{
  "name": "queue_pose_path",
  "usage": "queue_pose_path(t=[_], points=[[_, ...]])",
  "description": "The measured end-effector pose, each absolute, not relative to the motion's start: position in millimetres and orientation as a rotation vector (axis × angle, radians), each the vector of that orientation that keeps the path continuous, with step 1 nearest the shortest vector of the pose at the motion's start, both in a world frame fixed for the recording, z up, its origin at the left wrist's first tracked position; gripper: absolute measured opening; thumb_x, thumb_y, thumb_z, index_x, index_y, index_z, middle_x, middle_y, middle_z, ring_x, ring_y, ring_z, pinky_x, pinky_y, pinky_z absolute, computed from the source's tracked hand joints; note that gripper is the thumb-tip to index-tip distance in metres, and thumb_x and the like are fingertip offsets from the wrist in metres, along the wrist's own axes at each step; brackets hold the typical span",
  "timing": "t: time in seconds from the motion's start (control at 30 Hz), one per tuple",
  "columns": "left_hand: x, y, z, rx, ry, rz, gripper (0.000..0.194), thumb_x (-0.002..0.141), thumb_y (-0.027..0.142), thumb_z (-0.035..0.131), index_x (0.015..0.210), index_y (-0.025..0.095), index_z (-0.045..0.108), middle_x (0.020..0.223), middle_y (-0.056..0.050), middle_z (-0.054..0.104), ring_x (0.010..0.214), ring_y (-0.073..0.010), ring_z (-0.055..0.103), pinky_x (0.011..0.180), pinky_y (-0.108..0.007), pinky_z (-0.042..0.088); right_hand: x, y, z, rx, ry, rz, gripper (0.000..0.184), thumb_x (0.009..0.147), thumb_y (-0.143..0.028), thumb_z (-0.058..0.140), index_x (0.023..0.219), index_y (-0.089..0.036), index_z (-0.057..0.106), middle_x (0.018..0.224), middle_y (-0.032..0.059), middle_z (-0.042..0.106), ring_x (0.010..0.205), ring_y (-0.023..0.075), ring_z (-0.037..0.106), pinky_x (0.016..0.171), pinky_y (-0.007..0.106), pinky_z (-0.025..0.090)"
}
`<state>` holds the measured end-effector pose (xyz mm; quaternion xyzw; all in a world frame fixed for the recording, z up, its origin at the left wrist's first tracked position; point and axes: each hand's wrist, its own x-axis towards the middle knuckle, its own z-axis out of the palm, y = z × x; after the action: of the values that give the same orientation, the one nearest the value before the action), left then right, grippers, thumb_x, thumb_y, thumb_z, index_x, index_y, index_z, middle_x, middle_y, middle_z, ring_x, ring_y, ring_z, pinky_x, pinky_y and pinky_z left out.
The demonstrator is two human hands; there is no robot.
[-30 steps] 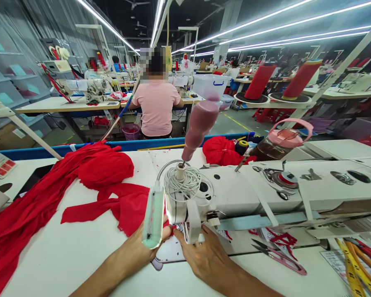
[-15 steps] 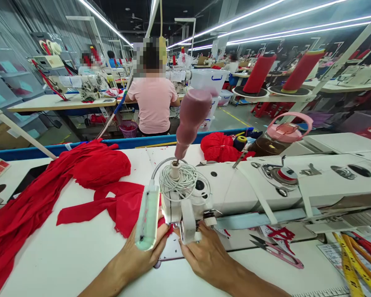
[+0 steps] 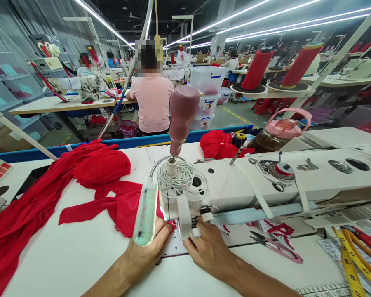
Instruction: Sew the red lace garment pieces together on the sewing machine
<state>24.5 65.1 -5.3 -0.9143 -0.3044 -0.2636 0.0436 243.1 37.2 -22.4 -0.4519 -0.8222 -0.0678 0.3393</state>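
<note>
A white sewing machine (image 3: 231,185) stands before me, its needle area mostly hidden behind the head. My left hand (image 3: 146,251) is closed on the edge of the red fabric (image 3: 126,206), left of the presser foot; a green-lit lamp (image 3: 146,214) covers part of it. A small bit of red cloth shows at the foot, between the hands. To the right of the needle area, my right hand (image 3: 210,249) rests low with bent fingers, their tips hidden behind the machine head. What they hold, if anything, cannot be seen.
Thread snips (image 3: 278,247) and a yellow tape measure (image 3: 351,264) lie at right. Red cloth (image 3: 27,210) is heaped at left. A pink tool handle (image 3: 183,115) stands on the machine head; a pink-lidded bottle (image 3: 276,132) stands behind. Ahead sits a person (image 3: 153,103).
The view has shifted slightly. My left fingers are raised a little and more bent beside the foot. My right thumb has drawn slightly right, away from the foot. The pink handle appears further left.
</note>
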Motion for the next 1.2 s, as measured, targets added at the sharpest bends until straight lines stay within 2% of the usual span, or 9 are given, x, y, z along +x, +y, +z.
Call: queue_pose_path(t=[0.17, 0.27, 0.37, 0.5, 0.67, 0.8, 0.9, 1.03, 1.2], points=[[20.7, 67.2, -14.9, -2.816, -0.843, -0.751, 0.032, 0.091, 0.0, 0.046, 0.112, 0.016, 0.062, 0.099, -0.01, 0.071, 0.086, -0.022, 0.066, 0.083, -0.037, 0.051, 244.8, 36.4, -26.0, -1.184, -2.163, -0.168, 0.033, 0.095, -0.01, 0.043, 0.07, -0.02, 0.063, 0.071, 0.005, 0.056, 0.063, 0.0177, 0.053, 0.055, 0.029, 0.04], [21.3, 67.2, -15.9, -2.771, -0.82, -0.788, 0.033, 0.09, -0.001, 0.048, 0.113, 0.015, 0.064, 0.093, -0.008, 0.07, 0.08, -0.0193, 0.065, 0.081, -0.035, 0.051, 246.4, 35.6, -23.2, -1.156, -2.205, -0.162, 0.03, 0.095, -0.009, 0.045, 0.088, -0.022, 0.072, 0.073, 0.0044, 0.059, 0.071, 0.0199, 0.055, 0.063, 0.03, 0.044], [22.5, 65.4, -12.5, -2.754, -0.772, -0.814, 0.029, 0.09, -0.002, 0.047, 0.106, 0.014, 0.066, 0.084, -0.007, 0.068, 0.075, -0.0188, 0.063, 0.083, -0.039, 0.052, 247.3, 34.5, -16.1, -1.118, -2.247, -0.155, 0.034, 0.094, -0.007, 0.046, 0.109, -0.021, 0.072, 0.079, 0.0059, 0.064, 0.077, 0.0218, 0.056, 0.07, 0.033, 0.045], [21.7, 60.9, -4.2, -2.753, -0.779, -0.876, 0.032, 0.09, -0.004, 0.045, 0.106, 0.012, 0.067, 0.102, -0.012, 0.071, 0.098, -0.0258, 0.066, 0.091, -0.047, 0.052, 247.0, 31.5, -9.1, -1.093, -2.264, -0.138, 0.036, 0.095, -0.008, 0.046, 0.12, -0.017, 0.07, 0.073, 0.0057, 0.061, 0.079, 0.0239, 0.056, 0.072, 0.035, 0.044], [18.8, 57.0, 0.9, -2.884, -0.857, -0.736, 0.034, 0.096, 0.001, 0.046, 0.122, 0.013, 0.064, 0.103, -0.009, 0.071, 0.098, -0.0239, 0.066, 0.085, -0.041, 0.057, 246.5, 28.4, -10.7, -1.086, -2.3, -0.14, 0.037, 0.093, -0.008, 0.049, 0.125, -0.016, 0.067, 0.07, 0.0038, 0.06, 0.074, 0.0227, 0.054, 0.076, 0.037, 0.042], [17.9, 57.1, -6.5, -2.836, -0.87, -0.789, 0.033, 0.098, 0.002, 0.046, 0.124, 0.012, 0.064, 0.105, -0.01, 0.072, 0.102, -0.0259, 0.066, 0.101, -0.054, 0.051, 246.6, 28.8, -11.6, -1.127, -2.359, -0.16, 0.044, 0.088, -0.006, 0.053, 0.128, -0.016, 0.065, 0.073, 0.0042, 0.061, 0.076, 0.022, 0.055, 0.073, 0.034, 0.041], [17.0, 58.2, -10.0, -2.809, -0.887, -0.809, 0.035, 0.097, 0.002, 0.048, 0.128, 0.011, 0.062, 0.112, -0.012, 0.071, 0.111, -0.0296, 0.063, 0.106, -0.058, 0.047, 246.1, 29.8, -12.1, -1.156, -2.37, -0.205, 0.042, 0.086, -0.006, 0.054, 0.125, -0.015, 0.067, 0.076, 0.0056, 0.062, 0.079, 0.0231, 0.056, 0.076, 0.035, 0.043], [15.2, 59.9, -8.3, -2.832, -0.839, -0.765, 0.036, 0.097, 0.003, 0.051, 0.13, 0.012, 0.061, 0.112, -0.011, 0.071, 0.111, -0.028, 0.064, 0.105, -0.054, 0.049, 244.7, 32.0, -17.1, -1.153, -2.376, -0.218, 0.04, 0.086, -0.005, 0.052, 0.122, -0.013, 0.067, 0.076, 0.0056, 0.06, 0.08, 0.0235, 0.056, 0.082, 0.037, 0.046], [15.2, 58.3, -9.7, -2.828, -0.941, -0.789, 0.041, 0.095, 0.002, 0.051, 0.132, 0.017, 0.06, 0.111, -0.01, 0.072, 0.112, -0.0253, 0.065, 0.1, -0.047, 0.054, 243.0, 35.0, -28.4, -1.164, -2.391, -0.108, 0.035, 0.087, -0.006, 0.054, 0.116, -0.018, 0.068, 0.074, 0.0035, 0.058, 0.083, 0.024, 0.057, 0.077, 0.036, 0.048]])
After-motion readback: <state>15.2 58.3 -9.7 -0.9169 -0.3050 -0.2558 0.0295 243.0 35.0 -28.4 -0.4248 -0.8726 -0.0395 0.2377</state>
